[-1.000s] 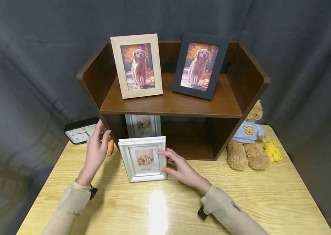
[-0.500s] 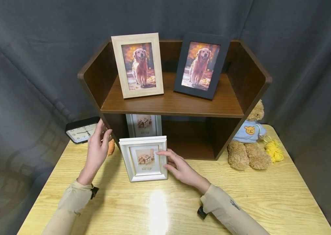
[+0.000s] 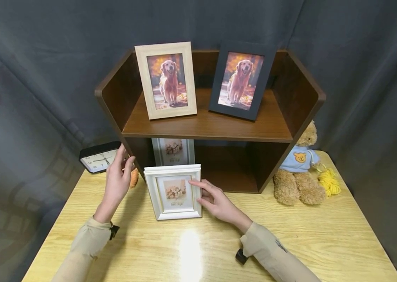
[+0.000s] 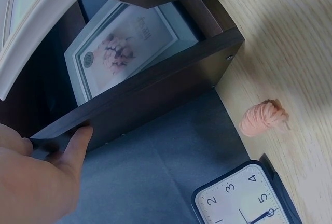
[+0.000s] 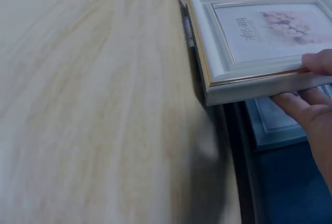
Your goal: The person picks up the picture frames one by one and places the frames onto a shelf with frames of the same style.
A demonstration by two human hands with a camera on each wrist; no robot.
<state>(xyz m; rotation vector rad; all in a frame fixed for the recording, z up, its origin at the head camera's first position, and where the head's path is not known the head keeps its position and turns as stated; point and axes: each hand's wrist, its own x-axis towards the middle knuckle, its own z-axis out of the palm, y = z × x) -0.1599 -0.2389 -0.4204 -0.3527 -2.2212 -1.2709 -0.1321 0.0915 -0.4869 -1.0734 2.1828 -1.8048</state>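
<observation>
So the right hand (image 3: 219,201) has the white frame (image 3: 175,194) pinched by its 3 o'clock edge — barely open round it. Frame's in front of the brown shelf (image 3: 205,128), around its 7 o'clock. Left hand (image 3: 116,178) is pinching the shelf's side panel (image 3: 122,92), roughly 8.

Left of the left hand (image 3: 115,178) stands a desk clock (image 3: 96,158). Between the hands is a flower-picture frame (image 3: 175,196); behind it, a second frame (image 3: 174,150) in the bookshelf's (image 3: 202,128) lower compartment (two dog-photo frames (image 3: 168,82) above). Right of the right hand (image 3: 221,203) sit a teddy bear (image 3: 295,168) and yarn (image 3: 329,182).
</observation>
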